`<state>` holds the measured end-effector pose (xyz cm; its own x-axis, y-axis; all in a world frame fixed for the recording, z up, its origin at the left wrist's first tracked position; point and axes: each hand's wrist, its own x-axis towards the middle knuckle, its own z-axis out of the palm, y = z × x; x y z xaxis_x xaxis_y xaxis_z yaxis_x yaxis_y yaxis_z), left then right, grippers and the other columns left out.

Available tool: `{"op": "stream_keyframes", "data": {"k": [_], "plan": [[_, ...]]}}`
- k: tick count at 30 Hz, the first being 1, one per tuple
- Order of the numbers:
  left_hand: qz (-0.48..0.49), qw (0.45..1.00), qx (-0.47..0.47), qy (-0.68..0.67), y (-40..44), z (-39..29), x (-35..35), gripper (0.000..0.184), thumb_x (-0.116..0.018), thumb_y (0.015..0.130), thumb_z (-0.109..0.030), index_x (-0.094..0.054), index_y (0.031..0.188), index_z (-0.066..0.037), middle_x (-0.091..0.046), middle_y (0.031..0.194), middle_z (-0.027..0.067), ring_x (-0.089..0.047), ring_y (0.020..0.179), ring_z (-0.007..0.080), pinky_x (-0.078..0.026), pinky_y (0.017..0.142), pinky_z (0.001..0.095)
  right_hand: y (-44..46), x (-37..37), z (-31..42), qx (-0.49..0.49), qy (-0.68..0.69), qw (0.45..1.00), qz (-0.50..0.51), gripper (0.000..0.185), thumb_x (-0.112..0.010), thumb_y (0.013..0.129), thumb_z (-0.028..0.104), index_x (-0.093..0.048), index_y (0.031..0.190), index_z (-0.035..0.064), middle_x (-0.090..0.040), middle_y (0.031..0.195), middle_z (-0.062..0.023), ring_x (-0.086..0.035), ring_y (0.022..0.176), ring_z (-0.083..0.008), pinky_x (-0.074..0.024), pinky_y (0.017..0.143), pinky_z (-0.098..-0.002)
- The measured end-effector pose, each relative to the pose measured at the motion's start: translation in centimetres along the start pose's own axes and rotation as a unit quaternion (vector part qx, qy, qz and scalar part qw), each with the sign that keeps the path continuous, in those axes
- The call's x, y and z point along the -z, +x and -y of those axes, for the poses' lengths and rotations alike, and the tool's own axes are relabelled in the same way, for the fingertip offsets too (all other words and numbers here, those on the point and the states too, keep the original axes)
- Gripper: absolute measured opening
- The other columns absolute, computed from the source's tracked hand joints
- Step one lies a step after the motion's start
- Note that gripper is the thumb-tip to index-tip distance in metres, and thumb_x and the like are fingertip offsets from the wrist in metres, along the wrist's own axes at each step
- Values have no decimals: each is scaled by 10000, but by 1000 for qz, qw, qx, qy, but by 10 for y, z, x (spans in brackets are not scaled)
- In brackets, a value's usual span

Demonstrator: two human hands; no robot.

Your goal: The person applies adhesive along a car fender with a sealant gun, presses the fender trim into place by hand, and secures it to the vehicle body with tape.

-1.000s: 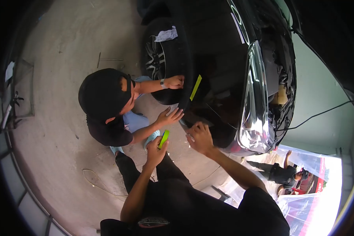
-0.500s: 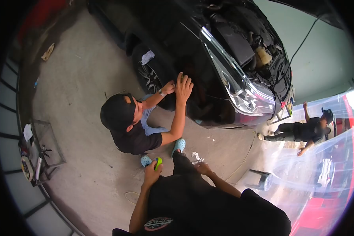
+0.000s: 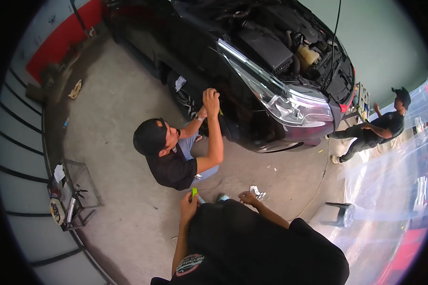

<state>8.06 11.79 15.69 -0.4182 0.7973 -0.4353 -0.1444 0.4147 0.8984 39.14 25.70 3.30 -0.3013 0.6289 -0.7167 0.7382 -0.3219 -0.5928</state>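
1. Change, wearer. The right hand [image 3: 247, 197], beside the panel of the black car [image 3: 242, 102] one second earlier, is now drawn back low before the wearer's body, near crumpled white paper [image 3: 258, 193] that lies on the floor [image 3: 114, 142]. Both of the wearer's hands are now well apart from the car.

2. Change, co-worker. The crouching person [image 3: 173, 166] now has raised hands [image 3: 211, 100] close together at the panel. Of the yellow-green strip [image 3: 220, 112], plainly visible one second earlier, only a small part shows beneath them. Judged from this, the panel work lies with the crouching person, the wearer standing by.

3. Left hand [image 3: 189, 205]. Its fingers are closed around the yellow-green roll [image 3: 194, 192], apparently tape.

4. Right hand, state. The fingers look curled; whether they pinch anything cannot be told at this scale.

5. Roll, position and direction. It projects from the top of the left hand, below the crouching person in the view. The visible part's long axis runs nearly up and down the view, its free end directed away from the wearer.
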Motion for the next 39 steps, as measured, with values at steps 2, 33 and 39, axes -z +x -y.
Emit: {"op": "stream_keyframes", "data": {"k": [2,33,39], "plan": [[9,1000,3,2,-4,-6,-9,207,-633,1002,-218,-649,1007,-12,-624,712,7,-571,627,64,-447,580,237,11,3,-17,2,43,999,-22,311,-650,897,304,-754,987,25,-743,776,-90,-694,635,-176,-558,636,-330],[100,995,23,9,-44,-8,67,202,-621,999,-205,-630,942,-12,-638,727,34,-580,625,89,-458,589,255,-40,-153,-67,-39,75,988,-126,222,-630,857,166,-804,981,104,-755,835,-99,-701,666,-175,-573,653,-323],[120,992,22,21,-43,3,94,253,-585,1017,-207,-660,1064,29,-647,766,57,-607,666,111,-486,630,269,-66,-149,-63,-44,45,980,-188,294,-575,804,102,-814,970,143,-733,727,-90,-701,667,-177,-569,683,-320]]}}
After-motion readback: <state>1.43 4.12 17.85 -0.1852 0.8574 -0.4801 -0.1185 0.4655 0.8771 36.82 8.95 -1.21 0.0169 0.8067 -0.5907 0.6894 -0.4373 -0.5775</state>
